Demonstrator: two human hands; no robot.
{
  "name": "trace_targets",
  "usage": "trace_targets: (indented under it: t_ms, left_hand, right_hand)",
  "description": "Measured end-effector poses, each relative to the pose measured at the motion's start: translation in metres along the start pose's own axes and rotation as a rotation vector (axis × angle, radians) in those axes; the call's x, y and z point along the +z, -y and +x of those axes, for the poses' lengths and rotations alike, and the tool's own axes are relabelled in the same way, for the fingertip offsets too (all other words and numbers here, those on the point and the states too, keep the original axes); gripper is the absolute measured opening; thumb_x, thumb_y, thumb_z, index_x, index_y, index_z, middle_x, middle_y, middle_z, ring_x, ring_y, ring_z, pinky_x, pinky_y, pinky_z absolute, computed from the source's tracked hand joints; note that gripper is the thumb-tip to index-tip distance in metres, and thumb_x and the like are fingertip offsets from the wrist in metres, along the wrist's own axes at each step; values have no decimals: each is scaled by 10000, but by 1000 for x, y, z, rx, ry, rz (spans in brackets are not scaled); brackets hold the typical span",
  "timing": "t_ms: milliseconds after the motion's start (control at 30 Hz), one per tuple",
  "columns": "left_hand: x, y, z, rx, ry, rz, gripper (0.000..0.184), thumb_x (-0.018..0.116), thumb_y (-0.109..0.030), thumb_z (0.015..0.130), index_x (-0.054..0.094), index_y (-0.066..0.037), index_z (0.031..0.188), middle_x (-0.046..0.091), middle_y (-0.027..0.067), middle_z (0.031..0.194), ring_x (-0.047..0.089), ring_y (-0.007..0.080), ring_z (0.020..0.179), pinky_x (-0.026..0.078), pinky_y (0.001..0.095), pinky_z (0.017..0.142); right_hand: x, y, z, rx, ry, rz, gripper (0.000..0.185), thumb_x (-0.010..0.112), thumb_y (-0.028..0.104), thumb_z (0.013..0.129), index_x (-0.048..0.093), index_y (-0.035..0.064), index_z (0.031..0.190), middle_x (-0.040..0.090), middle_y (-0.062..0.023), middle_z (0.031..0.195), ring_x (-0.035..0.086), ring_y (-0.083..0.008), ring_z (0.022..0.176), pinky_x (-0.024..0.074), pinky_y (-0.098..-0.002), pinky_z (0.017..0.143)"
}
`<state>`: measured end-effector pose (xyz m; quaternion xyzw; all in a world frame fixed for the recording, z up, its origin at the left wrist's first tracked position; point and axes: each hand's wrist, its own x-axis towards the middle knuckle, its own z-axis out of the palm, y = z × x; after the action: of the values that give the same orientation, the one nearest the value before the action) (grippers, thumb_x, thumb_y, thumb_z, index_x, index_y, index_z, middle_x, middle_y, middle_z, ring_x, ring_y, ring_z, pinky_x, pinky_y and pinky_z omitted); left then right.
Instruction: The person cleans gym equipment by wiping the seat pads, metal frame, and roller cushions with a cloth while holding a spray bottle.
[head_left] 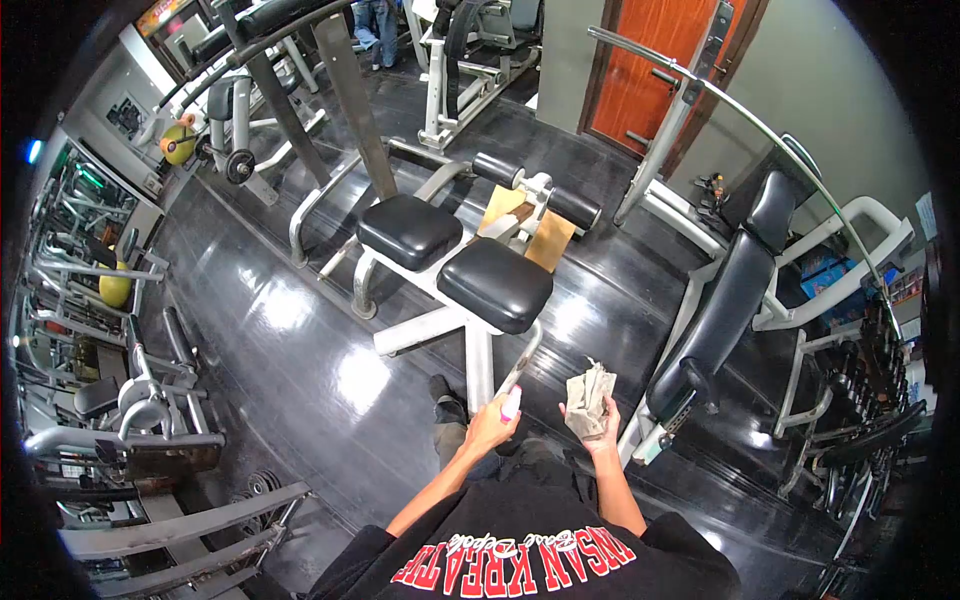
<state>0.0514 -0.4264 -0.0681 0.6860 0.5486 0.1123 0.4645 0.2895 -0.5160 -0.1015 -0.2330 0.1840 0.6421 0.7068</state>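
Note:
In front of my body, my left hand [489, 428] is closed around a small white and pink bottle [512, 403], mostly covered by the fingers. It is close to the grey metal handle [524, 358] under the machine's seat. To the right, my right hand [604, 430] grips a crumpled greyish-beige cloth [590, 396], its folds sticking up above the fingers. Ahead of both hands is a gym machine with two black pads, the nearer pad [497, 283] and the farther pad [408, 231].
A black padded bench [715, 315] with a barbell [800, 165] above it stands on the right. Foam rollers [573, 208] are on the machine ahead. At lower left is a metal rack [190, 530]. Beyond the machines, a person [374, 30] stands near the back.

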Motion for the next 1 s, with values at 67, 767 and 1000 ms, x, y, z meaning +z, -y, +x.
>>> trace_targets:
  t_ms: [67,767,1000]
  left_hand:
    - [-2,-12,1,16,0,-21,335,657,-312,850,618,-84,1092,689,249,929,659,460,901,521,529,777]
    - [-57,15,-53,102,-161,-226,272,701,-236,854,602,-30,1001,644,159,762,657,285,691,508,402,658]
    - [-72,38,-46,46,-207,-212,221,710,-201,887,596,-43,992,605,39,686,598,118,551,498,297,519]
  right_hand:
    - [5,4,5,10,5,-64,420,616,320,897,607,140,1277,656,-86,1240,606,-306,1151,429,-631,1024]
    - [-9,-130,87,-700,308,-2543,433,590,49,796,696,198,1189,516,-109,1436,520,-384,1167,475,-450,976]
    - [-9,-124,51,-342,373,-1990,445,527,-37,754,707,114,1132,682,-125,1188,628,-338,1086,500,-425,953]
